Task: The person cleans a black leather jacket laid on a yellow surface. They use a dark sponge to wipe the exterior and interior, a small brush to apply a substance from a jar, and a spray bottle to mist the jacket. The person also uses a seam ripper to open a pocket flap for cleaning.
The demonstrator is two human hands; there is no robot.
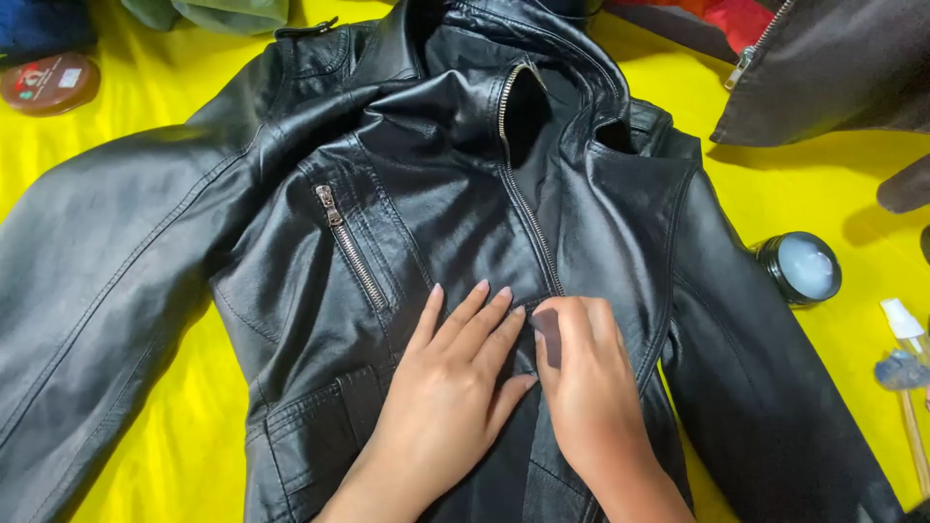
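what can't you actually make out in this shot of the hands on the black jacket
All in the head view:
- What the right hand presses: its curled fingers cover it.
- Jacket hem and left sleeve end: cut off by the bottom and left edges.
- Main zipper below the chest: hidden under both hands; left hand lies flat there.
- Spray bottle: cut by the right edge.
- Open jar: contents only a pale blur.
- Round tin: lid too small to tell.

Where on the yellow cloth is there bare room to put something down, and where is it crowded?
Bare yellow cloth shows below the jacket's outstretched sleeve, and at upper left between the sleeve and the round tin. The strip between the open jar and the brown garment is narrower. The right edge is crowded: jar, spray bottle. Left hand and right hand rest on the jacket front.
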